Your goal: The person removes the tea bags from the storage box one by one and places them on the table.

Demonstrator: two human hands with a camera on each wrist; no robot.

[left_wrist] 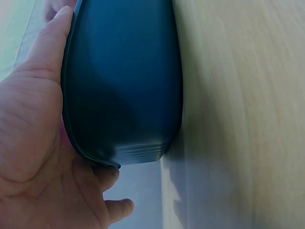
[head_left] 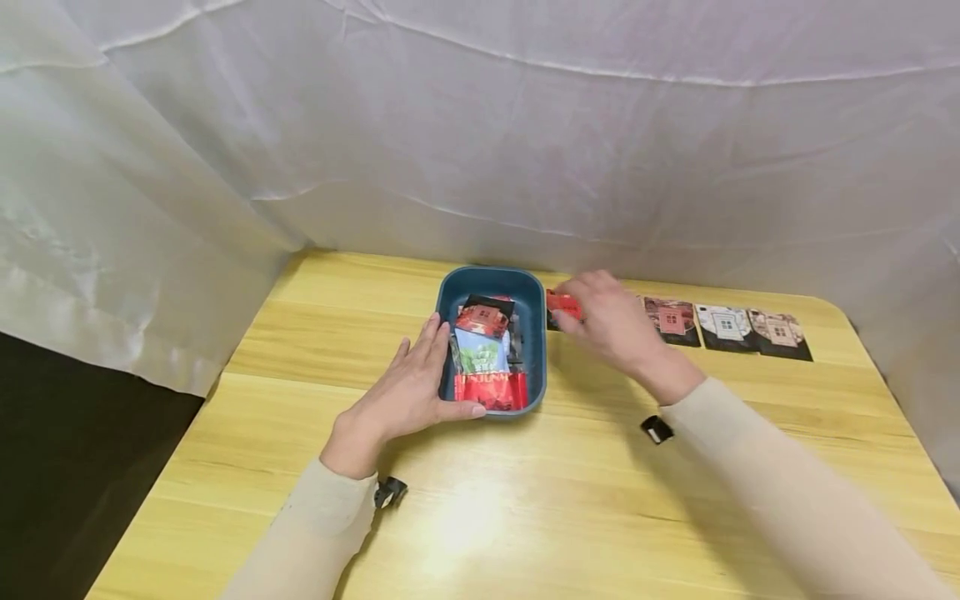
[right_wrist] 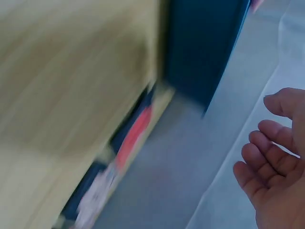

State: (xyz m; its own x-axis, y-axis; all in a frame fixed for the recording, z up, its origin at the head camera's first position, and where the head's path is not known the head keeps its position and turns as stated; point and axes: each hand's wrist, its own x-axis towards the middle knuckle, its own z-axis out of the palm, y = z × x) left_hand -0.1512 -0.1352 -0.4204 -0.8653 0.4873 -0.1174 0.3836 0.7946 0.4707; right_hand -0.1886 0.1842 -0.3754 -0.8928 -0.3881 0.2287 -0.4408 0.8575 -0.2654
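Observation:
A dark blue plastic box [head_left: 537, 367] stands on the table holding several packets, among them a red one [head_left: 491, 392], a blue-green one [head_left: 478, 352] and a black-and-red one [head_left: 483, 317]. My left hand [head_left: 408, 396] rests on the box's left rim, fingers extended and thumb at the near edge. The left wrist view shows that hand against the box's side [left_wrist: 124, 86]. Just right of the box, my right hand [head_left: 611, 325] is over a red-and-black packet [head_left: 564, 305]. In the right wrist view its fingers [right_wrist: 257, 164] are loosely bent with nothing between them.
Along the table's back edge, to the right, lie a dark red packet [head_left: 672, 321], a white one [head_left: 726, 325] and a beige-and-black one [head_left: 780, 333]. A pale curtain [head_left: 525, 150] hangs behind the wooden table [head_left: 570, 500].

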